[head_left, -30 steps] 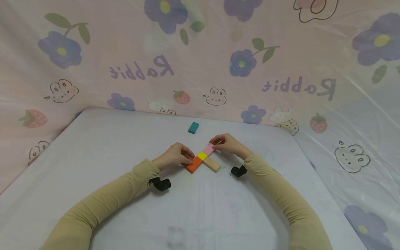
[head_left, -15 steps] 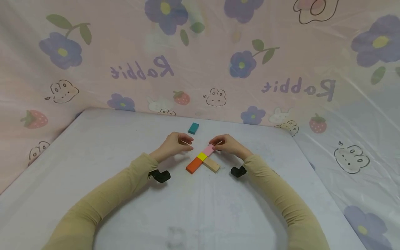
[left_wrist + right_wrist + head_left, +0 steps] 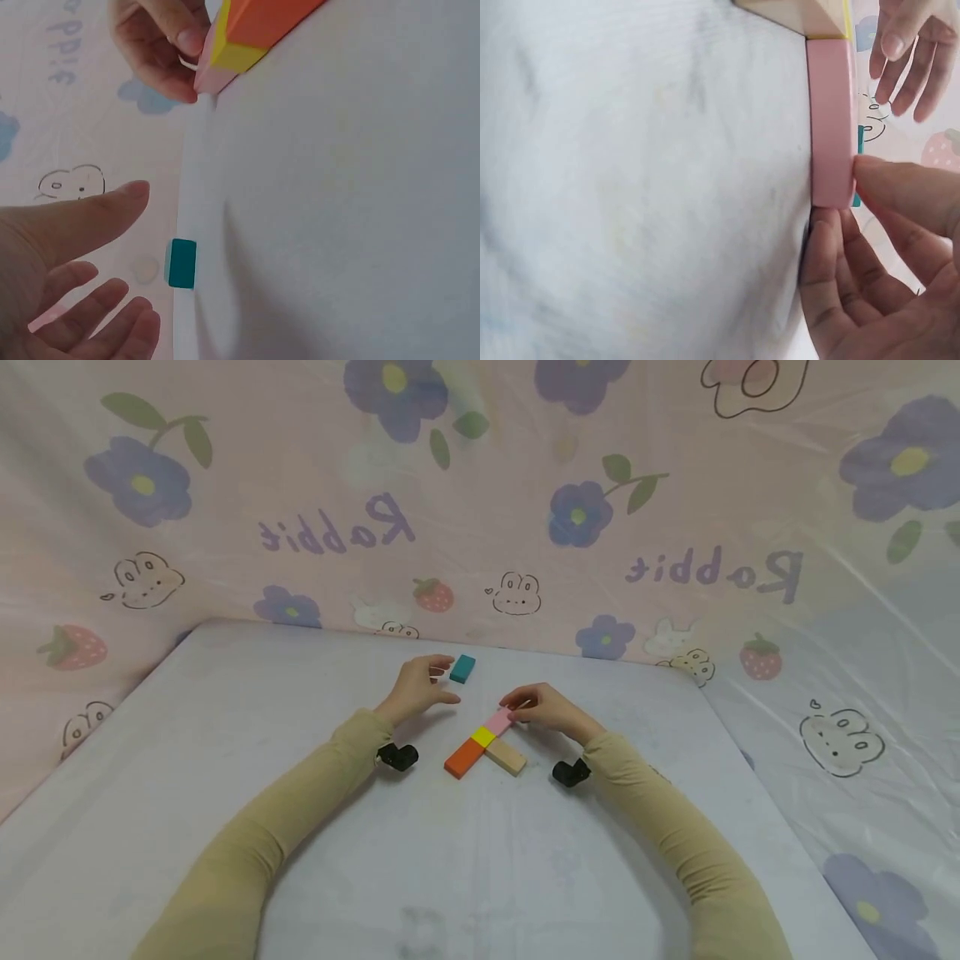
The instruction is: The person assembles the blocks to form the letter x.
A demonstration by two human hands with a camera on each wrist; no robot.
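Note:
My left hand (image 3: pixel 416 687) reaches toward the far side of the table, fingers spread and thumb apart, with nothing between them. Just beyond its fingertips lies a teal rectangular block (image 3: pixel 462 669), which the left wrist view also shows past the thumb. My right hand (image 3: pixel 553 708) pinches the outer end of a pink block (image 3: pixel 832 120), thumb on its upper edge and fingers at its end face. That block meets a small yellow block (image 3: pixel 483 738). From there an orange block (image 3: pixel 465 758) continues the line, and a plain wooden block (image 3: pixel 506 757) branches off toward the near right.
All the blocks lie on a white-covered table (image 3: pixel 420 860). Behind it and along its sides hangs a patterned curtain (image 3: pixel 480 510) with flowers and rabbits. A black wrist mount (image 3: pixel 399 757) sticks out under the left sleeve, another mount (image 3: pixel 572 772) under the right.
My left hand has let go of the orange block and moved away and up, opening beside the teal block. My right hand has stayed at the pink block.

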